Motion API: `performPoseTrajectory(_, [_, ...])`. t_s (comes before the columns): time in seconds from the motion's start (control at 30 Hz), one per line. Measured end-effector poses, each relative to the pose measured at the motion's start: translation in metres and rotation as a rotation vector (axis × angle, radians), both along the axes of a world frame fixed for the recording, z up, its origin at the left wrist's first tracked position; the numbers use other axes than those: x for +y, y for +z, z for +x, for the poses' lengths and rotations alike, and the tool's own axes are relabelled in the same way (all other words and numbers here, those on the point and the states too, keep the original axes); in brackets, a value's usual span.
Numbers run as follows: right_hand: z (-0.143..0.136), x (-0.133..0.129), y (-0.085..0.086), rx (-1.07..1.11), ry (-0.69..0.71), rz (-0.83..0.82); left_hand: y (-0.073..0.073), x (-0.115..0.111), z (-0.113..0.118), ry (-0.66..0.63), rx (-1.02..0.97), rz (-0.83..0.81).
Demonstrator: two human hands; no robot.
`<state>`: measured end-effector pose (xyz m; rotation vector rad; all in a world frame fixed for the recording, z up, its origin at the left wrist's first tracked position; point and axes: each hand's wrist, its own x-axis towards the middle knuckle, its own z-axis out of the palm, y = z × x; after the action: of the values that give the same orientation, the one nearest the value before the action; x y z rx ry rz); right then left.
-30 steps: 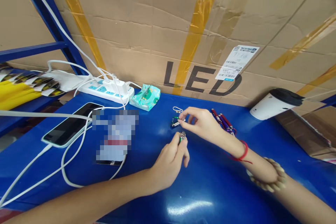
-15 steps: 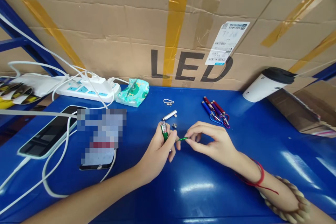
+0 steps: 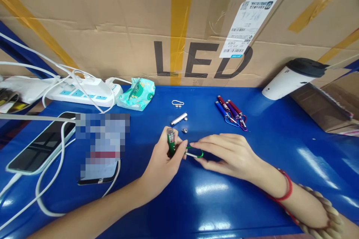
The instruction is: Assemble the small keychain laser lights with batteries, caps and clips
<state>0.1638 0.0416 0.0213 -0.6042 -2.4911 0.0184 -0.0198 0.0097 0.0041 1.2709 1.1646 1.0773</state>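
My left hand [image 3: 160, 161] is wrapped round a small green flashlight tube [image 3: 171, 145] with a silver end, held nearly upright. A green carabiner clip [image 3: 199, 154] spans the space between my two hands; its near end is hidden at my left fingertips. The thumb and fingers of my right hand [image 3: 228, 153] close on the clip from the right. Just beyond my left hand lie a silver tube [image 3: 178, 119], a small metal cap [image 3: 184, 130] and a button cell [image 3: 185, 118]. Farther back is a silver carabiner [image 3: 177, 102] with small round cells beside it.
Several blue, red and purple tubes with clips [image 3: 230, 112] lie right of centre. A lidded cup [image 3: 288, 82] leans at back right. At left are a power strip [image 3: 81, 93], a tissue pack [image 3: 136, 95], two phones [image 3: 39, 145] and white cables. A cardboard box [image 3: 126, 26] stands behind.
The green carabiner has turned from edge-on to showing its open loop. My right hand has flattened over it, its fingers reaching nearer my left hand. The view has shifted slightly.
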Motion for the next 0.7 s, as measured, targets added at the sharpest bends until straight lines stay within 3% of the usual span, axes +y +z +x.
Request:
performPoseTrajectory(0.13, [-0.0036, -0.0049, -0.0024, -0.027, -0.031, 0.052, -0.0018, -0.0008, -0.0007, 0.010, 0.097, 0.065])
performPoseTrajectory(0.3, [-0.0027, -0.0064, -0.0023, 0.006, -0.053, -0.050, -0.0016, -0.0033, -0.0008, 0.023, 0.140, 0.073])
performPoseTrajectory(0.53, [-0.0005, -0.0064, -0.0023, 0.087, -0.031, -0.117, -0.0036, -0.0041, -0.0017, -0.074, 0.085, -0.001])
performPoseTrajectory(0.7, [-0.0024, -0.0092, -0.0033, 0.219, -0.142, -0.135, -0.0052, -0.0055, -0.0020, -0.166, 0.040, -0.047])
